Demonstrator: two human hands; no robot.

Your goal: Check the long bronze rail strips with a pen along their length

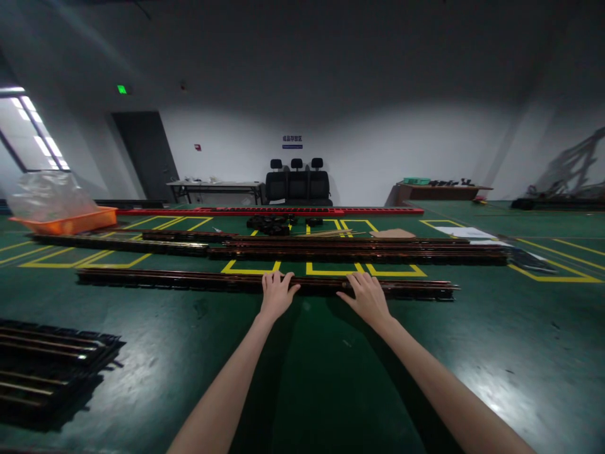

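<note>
A long dark rail bundle (165, 279) with reddish-brown strips lies across the green table (326, 372). My left hand (278, 295) rests on its middle part, fingers over the top and thumb pointing right along the near side. To the right, my right hand (366, 296) lies on the same bundle, fingers over the far edge and thumb pointing left. The two hands are apart, with a stretch of the bundle showing between them. Whether the fingers grip the bundle or only rest on it is hard to tell.
Behind lie more long rails (359, 252), a pile of black parts (269, 224) and an orange basket (70, 222) with plastic bags. Stacked rails (51, 359) occupy the near left. White papers (466, 233) and a brown sheet (392, 233) lie at the back right.
</note>
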